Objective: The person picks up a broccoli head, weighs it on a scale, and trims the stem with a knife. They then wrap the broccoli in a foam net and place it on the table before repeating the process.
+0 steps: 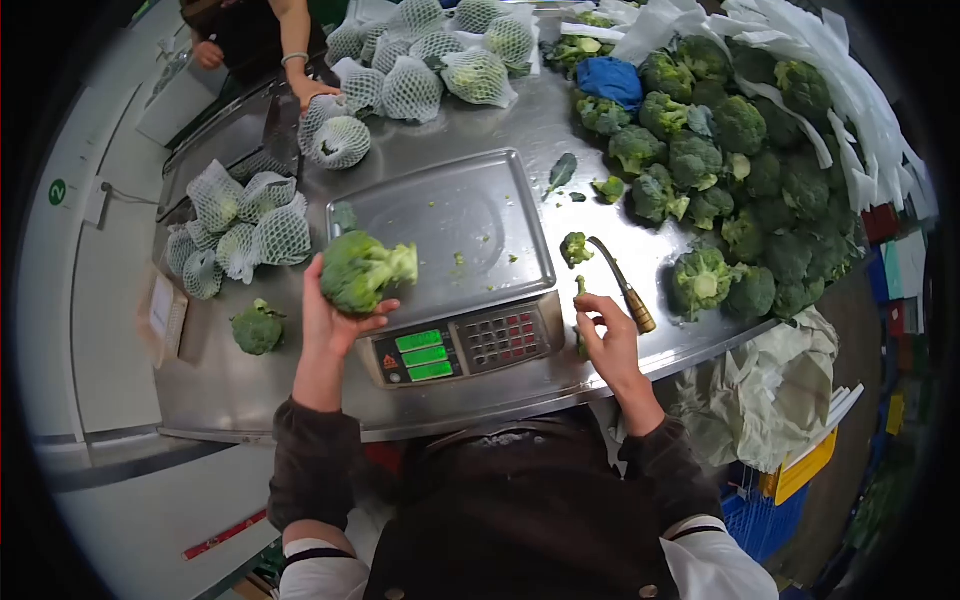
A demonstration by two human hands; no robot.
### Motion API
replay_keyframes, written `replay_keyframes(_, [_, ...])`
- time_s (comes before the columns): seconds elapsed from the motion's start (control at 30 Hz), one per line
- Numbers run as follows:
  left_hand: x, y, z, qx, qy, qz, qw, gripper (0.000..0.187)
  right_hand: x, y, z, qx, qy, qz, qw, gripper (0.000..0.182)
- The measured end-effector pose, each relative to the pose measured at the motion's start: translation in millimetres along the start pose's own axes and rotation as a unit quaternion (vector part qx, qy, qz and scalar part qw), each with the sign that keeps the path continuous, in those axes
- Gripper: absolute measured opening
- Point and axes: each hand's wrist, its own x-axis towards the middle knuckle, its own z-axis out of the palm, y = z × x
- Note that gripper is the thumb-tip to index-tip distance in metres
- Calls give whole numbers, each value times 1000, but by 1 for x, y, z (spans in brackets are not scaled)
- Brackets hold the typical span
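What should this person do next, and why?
Probably lower the broccoli head in the left hand onto the weighing pan: the head is held close to it, no other whole head sits there, the green displays are lit, and the curved knife lies out of hand.

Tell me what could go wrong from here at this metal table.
The right hand is close to the curved knife with a brown handle, so it could get cut. The round green broccoli head in the left hand might slip onto the silver metal scale. Small green crumbs on it could skew a reading.
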Motion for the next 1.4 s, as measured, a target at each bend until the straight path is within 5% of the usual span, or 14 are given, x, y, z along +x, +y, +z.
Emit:
replay_keyframes(0.2, [29, -13, 18, -27, -6, 26, 999, 66, 0, 14, -21, -2, 1, 51, 999, 18])
replay_keyframes(0.43, [-12, -5, 29, -108, 6, 89, 990, 70, -50, -2, 24, -126, -292, -82, 945, 25])
replay_keyframes(0.87, [-32, -22, 15, -158, 26, 83, 984, 70, -50, -13, 47, -300, -357, -36, 884, 32])
replay_keyframes(1.0, [-27, -22, 14, -140, 6, 85, 986, 68, -50, -21, 43, -297, -345, -33, 890, 31])
replay_keyframes(1.2, [-2, -29, 12, 18, -2, 138, 990, 59, -49, -15, 29, -109, -234, -108, 960, 16])
replay_keyframes(1.4, [31, -45, 17, 107, 83, 185, 973, 45, -10, -9, 3, -37, -108, -9, 993, 14])
